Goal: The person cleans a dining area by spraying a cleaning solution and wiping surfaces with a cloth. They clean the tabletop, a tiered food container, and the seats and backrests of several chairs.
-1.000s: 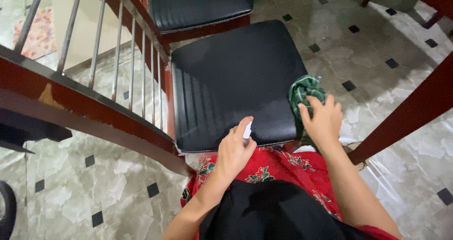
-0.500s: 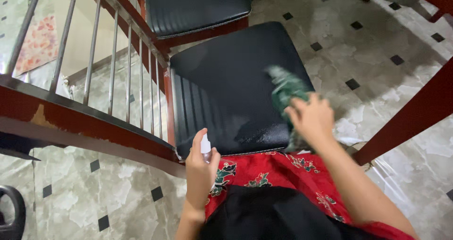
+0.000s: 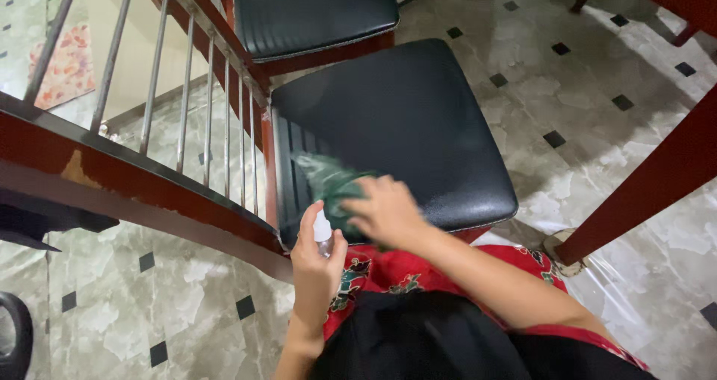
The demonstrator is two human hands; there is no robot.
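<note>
Cloth (image 3: 328, 186) (green, motion-blurred) half hidden under right hand (image 3: 385, 212) on seat (image 3: 403, 126).

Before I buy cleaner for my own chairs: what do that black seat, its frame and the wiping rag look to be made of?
Black seat: smooth leather or vinyl, faint sheen, stitched ribs along one edge; which of the two is unclear. Frame: red-brown glossy wood, lacquer chipped in one spot, with grey metal-looking spindles. Rag: soft green cloth, blurred, under the right hand.
</note>
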